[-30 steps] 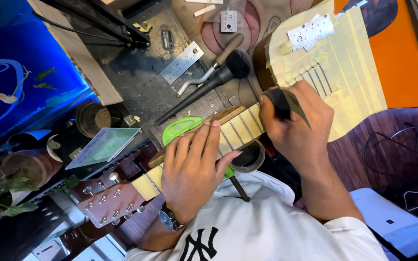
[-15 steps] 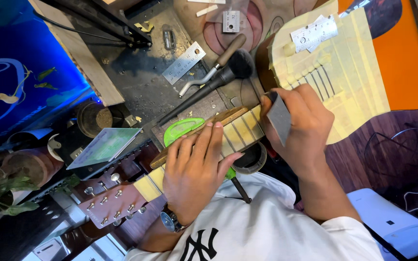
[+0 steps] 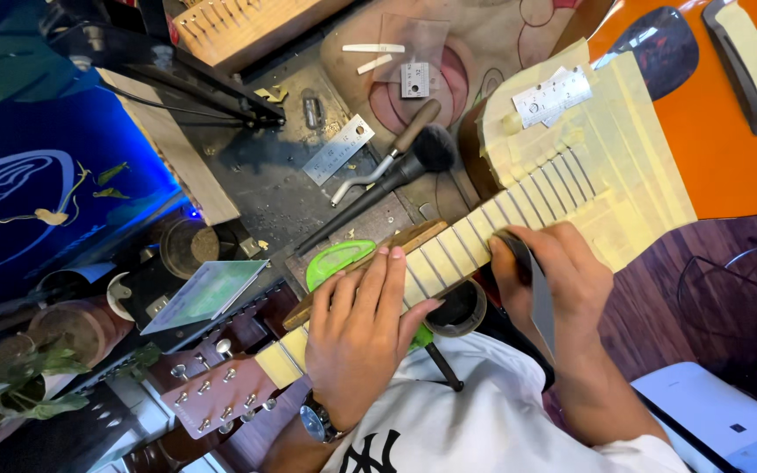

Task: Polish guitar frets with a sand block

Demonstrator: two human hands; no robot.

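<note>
Two hands share the guitar neck (image 3: pixel 449 254). Your left hand (image 3: pixel 363 333) lies flat, fingers spread and released, pinning it steady. Your right hand (image 3: pixel 562 280) clenches a dark flat block (image 3: pixel 541 293) between its fingers, edge down on the masked frets, probably for control.

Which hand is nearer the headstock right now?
Left. The left hand lies flat on the taped neck, just up from the headstock; the right hand grips a dark tool farther up the neck, toward the body.
</note>
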